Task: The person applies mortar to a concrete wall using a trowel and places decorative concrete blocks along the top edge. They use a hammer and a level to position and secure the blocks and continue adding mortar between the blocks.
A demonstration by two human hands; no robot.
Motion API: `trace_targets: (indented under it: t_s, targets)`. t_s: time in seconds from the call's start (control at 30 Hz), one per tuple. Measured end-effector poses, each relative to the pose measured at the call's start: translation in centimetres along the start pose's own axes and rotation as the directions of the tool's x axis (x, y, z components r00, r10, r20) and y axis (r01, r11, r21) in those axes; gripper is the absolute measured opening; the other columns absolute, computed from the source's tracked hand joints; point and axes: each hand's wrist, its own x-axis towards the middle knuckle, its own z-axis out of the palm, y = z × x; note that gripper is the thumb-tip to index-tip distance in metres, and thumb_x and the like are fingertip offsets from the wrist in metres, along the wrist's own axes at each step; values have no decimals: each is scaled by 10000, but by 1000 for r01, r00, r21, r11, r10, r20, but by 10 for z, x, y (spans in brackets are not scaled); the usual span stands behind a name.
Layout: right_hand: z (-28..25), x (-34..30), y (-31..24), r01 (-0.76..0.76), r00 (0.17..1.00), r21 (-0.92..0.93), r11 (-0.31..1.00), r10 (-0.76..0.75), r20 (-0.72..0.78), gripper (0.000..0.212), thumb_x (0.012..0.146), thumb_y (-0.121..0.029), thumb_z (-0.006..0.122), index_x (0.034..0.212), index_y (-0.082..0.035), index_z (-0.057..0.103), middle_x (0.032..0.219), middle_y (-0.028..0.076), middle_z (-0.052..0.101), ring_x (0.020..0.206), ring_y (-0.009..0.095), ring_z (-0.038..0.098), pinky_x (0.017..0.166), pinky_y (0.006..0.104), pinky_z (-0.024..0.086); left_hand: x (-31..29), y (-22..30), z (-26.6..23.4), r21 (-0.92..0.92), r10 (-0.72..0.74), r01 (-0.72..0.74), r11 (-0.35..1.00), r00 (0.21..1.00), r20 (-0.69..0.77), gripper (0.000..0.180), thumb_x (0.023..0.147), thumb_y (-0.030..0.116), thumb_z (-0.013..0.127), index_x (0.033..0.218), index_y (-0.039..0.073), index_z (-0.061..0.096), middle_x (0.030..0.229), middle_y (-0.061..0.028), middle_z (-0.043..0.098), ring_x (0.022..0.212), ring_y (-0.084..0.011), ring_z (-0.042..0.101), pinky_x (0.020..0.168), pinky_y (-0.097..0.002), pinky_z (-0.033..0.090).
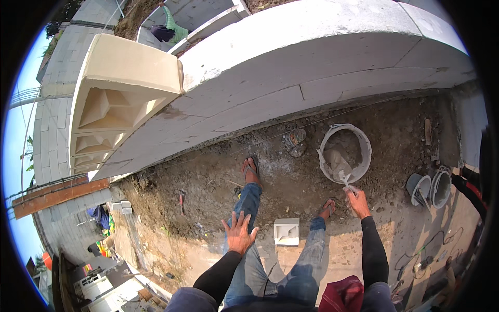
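My right hand (357,202) is closed around the handle of a trowel (338,163). Its mortar-coated blade reaches down into a round white bucket (367,162) on the ground, which holds grey-brown mortar (347,139). With fingers spread, my left hand (239,235) rests on my left leg near the knee and holds nothing. Between my feet lies a small cream block (286,238) with a recessed face. At the left, a stack of cream blocks (127,57) with faceted hollows stands at the end of a pale block wall (249,83).
A dirty can (296,136) sits near the wall's foot. Two grey buckets (441,188) stand at the right, near cables (416,255). A red-handled tool (181,204) lies in the dirt. Beyond the wall is another person in a green sleeve (171,23).
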Motion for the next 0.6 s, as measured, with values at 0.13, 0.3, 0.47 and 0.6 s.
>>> trace_targets:
  t_s: [0.13, 0.3, 0.47, 0.6]
  targets:
    - [5, -91, -57, 242, 950, -206, 948, -275, -147, 323, 1003, -309, 635, 1086, -10, 723, 668, -1, 568, 559, 86, 531, 506, 298, 427, 11, 5, -6, -71, 10, -15, 997, 998, -65, 696, 944, 597, 590, 1493, 177, 513, 1600, -110, 429, 1543, -394, 239, 1160, -789, 85]
    - [41, -172, -186, 215, 976, -93, 972, -213, 35, 279, 1009, -207, 574, 1179, -33, 710, 721, 10, 611, 578, 86, 555, 529, 282, 474, -3, 6, -21, -209, -290, 267, 941, 953, -84, 974, 824, 767, 623, 1568, 179, 404, 1667, -197, 266, 1546, -470, 172, 1111, -830, 58]
    - [70, -193, -318, 537, 841, -224, 813, -536, 71, 298, 978, -171, 568, 1202, -7, 677, 798, 109, 674, 680, 219, 651, 628, 351, 515, 7, 32, -52, -356, -567, 547, 757, 822, 57, 1217, 730, 856, 640, 1658, 207, 192, 1695, -232, 144, 1525, -532, 168, 1065, -858, 140]
    - [116, -166, -397, 736, 345, -616, 280, -939, -14, 329, 927, -115, 648, 1210, 53, 644, 970, 203, 681, 838, 383, 692, 748, 429, 545, 26, 27, -40, -306, -653, 637, 708, 755, 59, 1248, 706, 837, 688, 1661, 220, 173, 1701, -193, 162, 1505, -524, 230, 1049, -816, 291]
